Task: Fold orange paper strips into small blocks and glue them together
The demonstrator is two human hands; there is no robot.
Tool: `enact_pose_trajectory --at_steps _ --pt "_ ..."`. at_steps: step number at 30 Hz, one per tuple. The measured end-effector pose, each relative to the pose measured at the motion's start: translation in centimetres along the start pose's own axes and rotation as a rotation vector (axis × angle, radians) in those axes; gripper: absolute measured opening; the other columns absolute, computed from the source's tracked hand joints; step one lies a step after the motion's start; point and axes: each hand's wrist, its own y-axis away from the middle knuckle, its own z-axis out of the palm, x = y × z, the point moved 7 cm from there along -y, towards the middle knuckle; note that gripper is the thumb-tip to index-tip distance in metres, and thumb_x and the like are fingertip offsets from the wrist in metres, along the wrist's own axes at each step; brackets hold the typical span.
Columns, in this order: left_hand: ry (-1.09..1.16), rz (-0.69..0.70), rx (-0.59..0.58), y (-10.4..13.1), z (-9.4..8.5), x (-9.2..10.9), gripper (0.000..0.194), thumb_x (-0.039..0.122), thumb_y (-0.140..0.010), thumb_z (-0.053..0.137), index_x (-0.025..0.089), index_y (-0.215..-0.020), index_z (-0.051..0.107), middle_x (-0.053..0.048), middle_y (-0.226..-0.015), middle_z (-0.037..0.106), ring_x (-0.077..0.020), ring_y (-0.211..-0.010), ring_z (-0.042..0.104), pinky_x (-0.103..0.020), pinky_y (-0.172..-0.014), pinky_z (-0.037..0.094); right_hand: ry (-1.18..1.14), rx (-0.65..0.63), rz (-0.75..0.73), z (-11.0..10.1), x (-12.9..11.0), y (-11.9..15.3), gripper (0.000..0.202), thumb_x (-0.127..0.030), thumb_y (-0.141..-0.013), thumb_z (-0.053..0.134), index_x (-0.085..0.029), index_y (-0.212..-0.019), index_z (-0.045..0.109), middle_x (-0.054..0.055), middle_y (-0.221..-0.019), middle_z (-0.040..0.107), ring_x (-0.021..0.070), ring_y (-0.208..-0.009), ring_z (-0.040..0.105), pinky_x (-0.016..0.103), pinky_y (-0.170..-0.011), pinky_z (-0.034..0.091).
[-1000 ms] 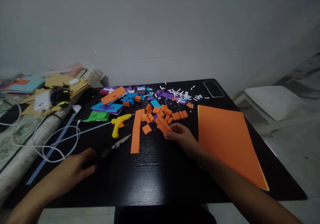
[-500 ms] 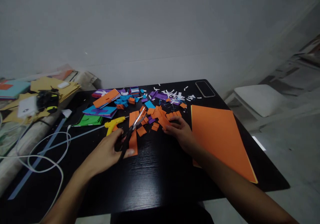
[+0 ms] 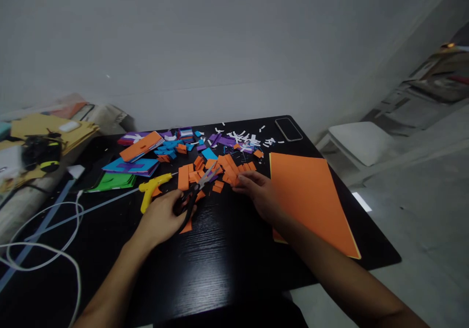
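My left hand [image 3: 161, 218] is closed around the black handles of a pair of scissors [image 3: 195, 194], whose blades are slightly parted and point toward the right hand. Between the fingertips of my right hand [image 3: 260, 196] is an orange paper strip [image 3: 230, 168], its far end over the scrap pile. Small cut orange paper pieces [image 3: 218, 186] lie around the blades. Partly hidden beneath the scissors and left hand is another orange strip [image 3: 183, 177]. A yellow glue gun [image 3: 148, 191] lies just beyond the left hand.
Orange sheets [image 3: 308, 196] are stacked at right on the black table [image 3: 220, 269]. A phone [image 3: 289, 129] lies at the back edge. White paper scraps [image 3: 245, 140], folded coloured papers [image 3: 141, 146] and a white cable [image 3: 73, 264] are spread about. A white stool [image 3: 357, 140] stands beyond.
The view has swung a little right. My left hand has brought the scissors rightward across the scraps, their tips closer to the strip in my right hand. The right hand keeps its hold.
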Motion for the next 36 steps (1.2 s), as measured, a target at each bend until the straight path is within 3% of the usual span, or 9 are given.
enact_pose_trajectory --at_steps 7,16,27,36 --pt "-0.193 0.082 -0.073 0.2 1.0 -0.2 0.025 0.046 -0.089 0.059 0.022 -0.084 0.056 -0.003 -0.082 0.063 -0.0223 -0.074 0.061 -0.031 -0.065 0.041 0.122 -0.027 -0.077 0.5 -0.8 0.5 0.031 -0.040 -0.067 0.091 -0.021 -0.081 0.071 -0.001 -0.080 0.074 0.0177 -0.075 0.072 0.035 -0.079 0.062" --pt "-0.232 0.232 0.062 0.6 1.0 0.4 0.018 0.036 -0.087 0.062 0.021 -0.086 0.051 -0.003 -0.086 0.060 -0.0214 -0.078 0.061 -0.030 -0.065 0.043 0.210 -0.110 -0.230 1.4 -1.0 1.3 0.023 -0.033 -0.076 0.086 -0.022 -0.082 0.067 -0.001 -0.078 0.073 0.0168 -0.073 0.072 0.031 -0.074 0.059" --pt "-0.178 0.456 0.221 1.5 0.4 2.0 0.016 0.031 -0.087 0.063 0.020 -0.090 0.052 -0.003 -0.084 0.058 -0.0200 -0.073 0.058 -0.030 -0.064 0.045 0.491 -0.112 -0.690 2.4 -4.1 4.2 0.008 -0.015 -0.087 0.073 -0.022 -0.085 0.069 0.003 -0.091 0.075 0.0168 -0.083 0.073 0.028 -0.076 0.059" --pt "-0.188 0.505 0.198 1.8 0.6 2.2 0.013 0.027 -0.086 0.063 0.020 -0.092 0.053 -0.002 -0.083 0.057 -0.0197 -0.073 0.058 -0.029 -0.063 0.044 0.488 -0.165 -0.724 3.0 -4.7 5.0 0.008 -0.014 -0.090 0.070 -0.022 -0.089 0.069 0.005 -0.094 0.076 0.0186 -0.089 0.075 0.031 -0.082 0.061"
